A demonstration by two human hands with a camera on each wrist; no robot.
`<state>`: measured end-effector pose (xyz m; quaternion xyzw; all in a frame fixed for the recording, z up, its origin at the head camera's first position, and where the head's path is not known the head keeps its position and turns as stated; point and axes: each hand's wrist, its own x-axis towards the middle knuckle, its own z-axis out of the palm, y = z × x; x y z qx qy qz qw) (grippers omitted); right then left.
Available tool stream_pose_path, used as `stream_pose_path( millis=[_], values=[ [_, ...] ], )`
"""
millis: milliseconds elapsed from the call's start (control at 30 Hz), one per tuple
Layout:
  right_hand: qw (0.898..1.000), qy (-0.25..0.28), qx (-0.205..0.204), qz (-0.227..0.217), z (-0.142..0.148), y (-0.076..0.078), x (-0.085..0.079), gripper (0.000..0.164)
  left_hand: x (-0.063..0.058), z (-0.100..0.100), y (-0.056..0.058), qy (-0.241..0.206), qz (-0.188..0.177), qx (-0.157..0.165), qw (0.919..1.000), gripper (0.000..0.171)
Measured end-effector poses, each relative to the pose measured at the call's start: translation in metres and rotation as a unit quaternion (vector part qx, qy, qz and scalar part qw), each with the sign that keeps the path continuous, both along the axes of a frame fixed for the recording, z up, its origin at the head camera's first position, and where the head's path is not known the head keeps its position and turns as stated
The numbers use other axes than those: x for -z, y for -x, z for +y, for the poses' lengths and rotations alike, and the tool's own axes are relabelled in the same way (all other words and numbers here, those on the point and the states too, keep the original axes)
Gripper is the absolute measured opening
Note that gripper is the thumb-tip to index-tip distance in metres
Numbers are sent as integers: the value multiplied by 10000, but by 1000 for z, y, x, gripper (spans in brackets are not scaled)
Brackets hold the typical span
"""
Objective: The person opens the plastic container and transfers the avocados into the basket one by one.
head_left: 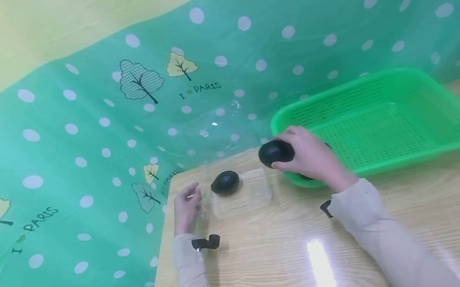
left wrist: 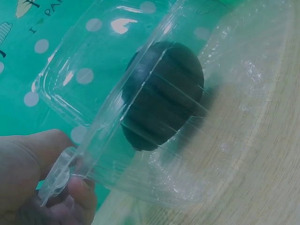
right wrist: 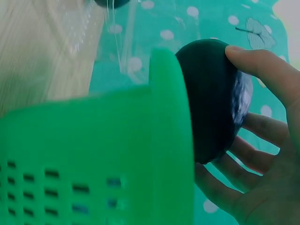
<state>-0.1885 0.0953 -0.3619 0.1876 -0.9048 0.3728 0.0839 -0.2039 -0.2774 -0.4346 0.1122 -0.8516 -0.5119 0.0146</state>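
My right hand (head_left: pixel 306 151) grips a dark avocado (head_left: pixel 276 153) above the table, beside the near left end of the green basket (head_left: pixel 454 146). In the right wrist view the thumb and fingers wrap the avocado (right wrist: pixel 208 103), partly hidden by the basket's rim (right wrist: pixel 171 131). Another dark avocado (head_left: pixel 225 183) lies in a clear plastic clamshell box (head_left: pixel 257 195) on the table. The box's lid (left wrist: pixel 70 61) stands raised, and my left hand (head_left: pixel 186 210) pinches its edge (left wrist: pixel 61 176) between thumb and fingers.
Dark shapes (head_left: pixel 305 177) show inside the basket's left end, mostly hidden by my right hand. The wooden table (head_left: pixel 276 257) meets a green dotted plastic sheet (head_left: pixel 95 186) at its left and back edges. Light glares on the near tabletop.
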Motion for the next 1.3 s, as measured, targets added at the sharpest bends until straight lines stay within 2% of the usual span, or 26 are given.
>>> stream_pose_path(
  millis=[567, 1300],
  values=[
    [9994, -173, 152, -278, 54, -7, 4, 65, 0, 0, 0, 32, -11, -9, 10000, 40],
    [9936, -592, 239, -931, 98, -12, 11, 69, 1, -3, 2, -52, -155, 16, 9999, 41]
  ],
)
